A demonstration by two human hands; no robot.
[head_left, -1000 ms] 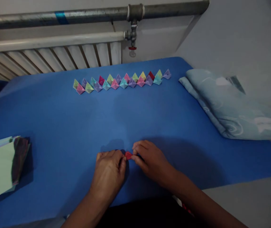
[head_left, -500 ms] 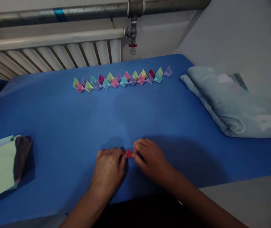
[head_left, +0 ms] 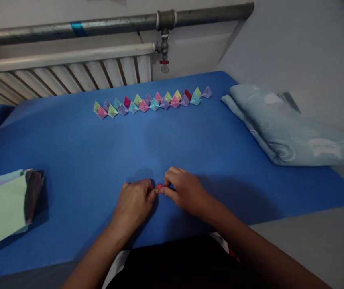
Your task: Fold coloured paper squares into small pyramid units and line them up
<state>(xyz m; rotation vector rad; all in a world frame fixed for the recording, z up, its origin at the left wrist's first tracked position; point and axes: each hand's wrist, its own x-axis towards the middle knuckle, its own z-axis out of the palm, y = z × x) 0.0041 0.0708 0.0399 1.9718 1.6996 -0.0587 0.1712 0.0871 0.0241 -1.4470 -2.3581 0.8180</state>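
A small piece of folded red paper lies between my hands, low over the blue surface. My left hand pinches its left side between thumb and fingers. On the other side, the thumb and index finger of my right hand close on the paper's right edge. The fingertips hide much of it. Farther back, small folded paper boats in pink, purple, green, teal, yellow and red stand in two close rows.
A stack of coloured paper sheets lies at the left. A folded grey-blue blanket rests at the right. Behind the surface are a white radiator, a metal pipe and a valve with a red handle.
My right hand has come closer to my left, and less of the red paper shows between the fingers. The camera view has shifted slightly.
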